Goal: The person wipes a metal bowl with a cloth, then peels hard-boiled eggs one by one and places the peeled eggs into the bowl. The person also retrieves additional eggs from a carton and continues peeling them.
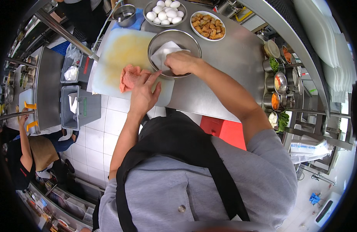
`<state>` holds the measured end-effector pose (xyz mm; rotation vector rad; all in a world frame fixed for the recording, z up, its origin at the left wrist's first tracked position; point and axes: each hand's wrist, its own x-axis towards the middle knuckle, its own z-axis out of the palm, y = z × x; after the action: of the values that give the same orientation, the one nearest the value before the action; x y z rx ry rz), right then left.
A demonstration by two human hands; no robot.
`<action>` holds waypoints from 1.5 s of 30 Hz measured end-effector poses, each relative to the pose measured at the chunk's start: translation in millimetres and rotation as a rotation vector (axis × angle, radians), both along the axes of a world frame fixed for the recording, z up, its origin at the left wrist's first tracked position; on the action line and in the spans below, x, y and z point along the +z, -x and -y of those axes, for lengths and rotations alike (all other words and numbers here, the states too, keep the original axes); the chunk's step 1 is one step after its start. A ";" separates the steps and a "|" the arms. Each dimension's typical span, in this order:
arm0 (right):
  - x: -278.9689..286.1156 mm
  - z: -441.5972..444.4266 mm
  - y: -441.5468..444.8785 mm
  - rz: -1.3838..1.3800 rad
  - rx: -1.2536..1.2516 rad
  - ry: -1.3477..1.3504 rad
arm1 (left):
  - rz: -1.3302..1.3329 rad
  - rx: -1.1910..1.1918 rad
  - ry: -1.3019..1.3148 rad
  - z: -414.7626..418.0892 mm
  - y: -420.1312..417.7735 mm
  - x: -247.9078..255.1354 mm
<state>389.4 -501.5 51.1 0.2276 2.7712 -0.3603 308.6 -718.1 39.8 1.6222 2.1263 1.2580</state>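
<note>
My right hand (180, 62) reaches into a steel mixing bowl (197, 55), fingers curled at a white paper sheet (164, 55) that lines it; the fingertips are hidden, so its grip is unclear. A pink cloth (128, 77) lies crumpled on a yellow-stained white cutting board (111, 58). My left hand (145, 88) rests over the cloth's right side, fingers spread, one fingertip near the bowl's rim. Beyond the bowl stand a steel bowl of white eggs (166, 13) and a white dish of browned fried cubes (208, 26).
A small steel pot (125, 16) sits on a blue cloth (135, 23) at the board's far corner. Pots of cut vegetables (274, 101) line the right side. Grey plastic bins (80, 107) stand left. A co-worker (36, 150) is at another counter; another person stands at the upper left.
</note>
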 end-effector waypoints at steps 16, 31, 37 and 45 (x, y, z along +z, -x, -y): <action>-29.0 -26.6 21.3 0.032 -0.456 -0.105 | -0.456 -0.184 0.515 -83.2 2.2 20.8; -34.8 -22.7 24.7 0.009 -0.462 -0.216 | -0.369 -0.199 1.276 -159.4 -0.6 -22.3; -16.7 -22.4 6.4 -0.182 -0.417 -0.295 | -0.485 -0.172 1.077 -159.8 24.3 -10.8; 6.1 -1.2 6.2 0.219 -0.215 0.073 | -0.579 -0.516 1.104 -170.6 51.3 1.1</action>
<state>383.2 -500.4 57.2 0.5166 2.5190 -0.4595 257.3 -547.5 40.9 1.7975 1.8152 -0.5521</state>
